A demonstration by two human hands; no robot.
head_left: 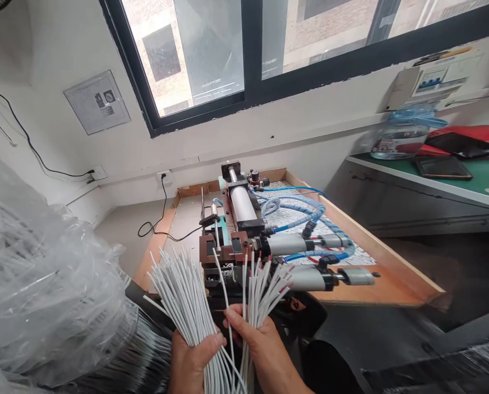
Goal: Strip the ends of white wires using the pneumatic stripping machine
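Head cam looks fwd & down, close over L hand (194,358) & R hand (266,345); mach. (244,207) beyond.

Two bare hands, side by side: the left hand (193,355) curls in a closed grip, its left thumb (211,347) pointing inward, while the right hand (263,342) grips too, right thumb (242,327) stretched leftward, right forearm (289,377) slanting up from below.
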